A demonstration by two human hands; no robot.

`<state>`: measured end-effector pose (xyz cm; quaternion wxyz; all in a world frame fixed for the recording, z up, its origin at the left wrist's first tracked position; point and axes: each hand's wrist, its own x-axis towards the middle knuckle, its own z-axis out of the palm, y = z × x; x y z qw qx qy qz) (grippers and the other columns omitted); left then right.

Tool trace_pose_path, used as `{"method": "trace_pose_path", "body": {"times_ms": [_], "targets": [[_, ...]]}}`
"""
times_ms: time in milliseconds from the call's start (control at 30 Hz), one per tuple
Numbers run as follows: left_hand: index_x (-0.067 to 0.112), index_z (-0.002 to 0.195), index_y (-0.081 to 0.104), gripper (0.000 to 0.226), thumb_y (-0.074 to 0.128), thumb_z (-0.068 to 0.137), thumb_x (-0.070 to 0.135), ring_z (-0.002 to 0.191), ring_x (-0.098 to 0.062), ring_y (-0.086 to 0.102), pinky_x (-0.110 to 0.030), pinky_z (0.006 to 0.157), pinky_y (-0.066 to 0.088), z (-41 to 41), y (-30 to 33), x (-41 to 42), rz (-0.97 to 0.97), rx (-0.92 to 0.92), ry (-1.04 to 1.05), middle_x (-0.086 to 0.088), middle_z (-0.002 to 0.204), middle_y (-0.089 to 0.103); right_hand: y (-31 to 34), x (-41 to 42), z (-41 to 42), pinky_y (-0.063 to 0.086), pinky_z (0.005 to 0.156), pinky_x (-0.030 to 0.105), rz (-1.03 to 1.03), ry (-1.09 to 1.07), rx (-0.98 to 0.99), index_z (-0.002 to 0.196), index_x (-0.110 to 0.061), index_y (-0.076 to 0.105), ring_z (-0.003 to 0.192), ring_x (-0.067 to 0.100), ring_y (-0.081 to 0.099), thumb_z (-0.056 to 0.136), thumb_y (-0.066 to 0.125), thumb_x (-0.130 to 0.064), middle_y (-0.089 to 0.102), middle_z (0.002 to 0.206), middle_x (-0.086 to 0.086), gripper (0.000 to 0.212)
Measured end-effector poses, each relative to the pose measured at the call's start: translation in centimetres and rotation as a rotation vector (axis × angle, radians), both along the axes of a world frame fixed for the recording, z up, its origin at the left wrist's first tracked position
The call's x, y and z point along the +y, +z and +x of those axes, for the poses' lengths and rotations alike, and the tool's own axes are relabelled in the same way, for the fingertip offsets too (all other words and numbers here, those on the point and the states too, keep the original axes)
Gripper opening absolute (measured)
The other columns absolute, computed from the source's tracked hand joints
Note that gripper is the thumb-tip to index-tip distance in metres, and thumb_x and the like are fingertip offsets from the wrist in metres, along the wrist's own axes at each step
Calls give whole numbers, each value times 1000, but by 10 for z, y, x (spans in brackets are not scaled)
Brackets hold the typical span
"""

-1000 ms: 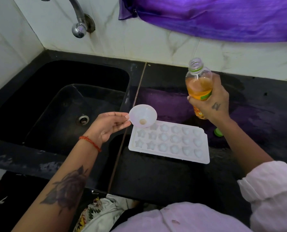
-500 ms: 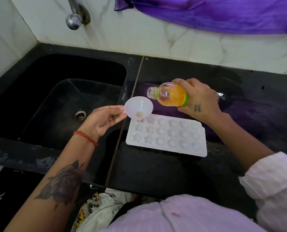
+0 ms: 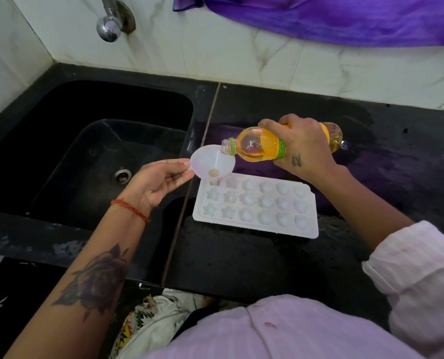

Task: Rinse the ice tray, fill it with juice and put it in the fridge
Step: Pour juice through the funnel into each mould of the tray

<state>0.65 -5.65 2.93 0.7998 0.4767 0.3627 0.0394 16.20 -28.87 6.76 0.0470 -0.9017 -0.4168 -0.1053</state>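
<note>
Black table beside a sink: the right hand [image 3: 303,149] grips a tipped juice bottle [image 3: 262,147] over a funnel [image 3: 211,164] pinched by the left hand [image 3: 158,182] above the ice tray [image 3: 257,206]. Filling begins; next, a steady pour.

— How was the counter [image 3: 241,260] laid out?
— The ice tray [image 3: 254,207] was set on it, just right of the sink [image 3: 67,151].
— And above the tray?
— A funnel [image 3: 211,164] was held over its far left corner, with the bottle [image 3: 262,147] tipped sideways, its mouth placed at the funnel's rim
</note>
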Motion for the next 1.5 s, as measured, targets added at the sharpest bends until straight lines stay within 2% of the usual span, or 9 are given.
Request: {"method": "trace_pose_path", "body": {"times_ms": [400,567,633,700,800,867,1167,1500], "targets": [[-1,94,65,14,58,83,-4,76,-14,73,-18,60,56,-1,2,0,-13,-7,-3,-7,78,76,1,1,-1,37,96,44,-4,6,20,133,-26,44,112,34,52,74,75,-25,55,120,16,67],[-1,93,66,14,58,83,-4,76,-14,73,-18,59,56,-2,4,-1,-5,-11,-7,-7,78,76,1,1,-5,43,83,38,56,-9,105,132,-27,45,104,32,56,71,77,-30,58,116,13,69],[0,93,66,13,59,82,-4,75,-14,73,-18,59,55,-2,7,-1,1,-14,-5,-7,77,76,1,-1,-7,38,72,31,107,-18,146,131,-27,46,99,31,57,68,78,-28,58,113,12,72],[0,93,66,13,58,83,-4,75,-13,73,-18,60,55,-2,9,0,4,-24,-8,-6,77,76,1,-5,-8,36,68,29,156,-35,186,131,-27,46,97,30,57,65,80,-27,58,112,11,74],[1,93,66,13,57,84,-4,76,-13,73,-17,60,55,-1,13,-1,6,-48,-16,-6,77,75,4,-10,-9,47,73,36,219,-45,227,130,-25,47,94,31,58,63,80,-26,59,108,11,75],[1,93,66,13,57,84,-3,76,-13,73,-17,60,55,1,16,-4,8,-63,-23,-6,77,76,6,-15,-10,49,74,38,241,-57,221,129,-25,48,92,31,58,62,80,-26,60,105,12,74],[1,93,65,12,58,84,-3,72,-13,73,-17,58,55,12,18,-24,2,-31,-62,-5,73,75,4,-36,-9,39,73,33,142,-85,142,131,-27,46,97,32,58,65,80,-27,59,112,12,74],[1,90,66,11,59,83,-4,71,-14,73,-18,57,55,13,13,-31,14,-3,-56,-6,72,75,2,-44,-10,44,81,40,60,-98,58,131,-26,47,99,33,58,69,79,-28,60,112,14,69]]}}
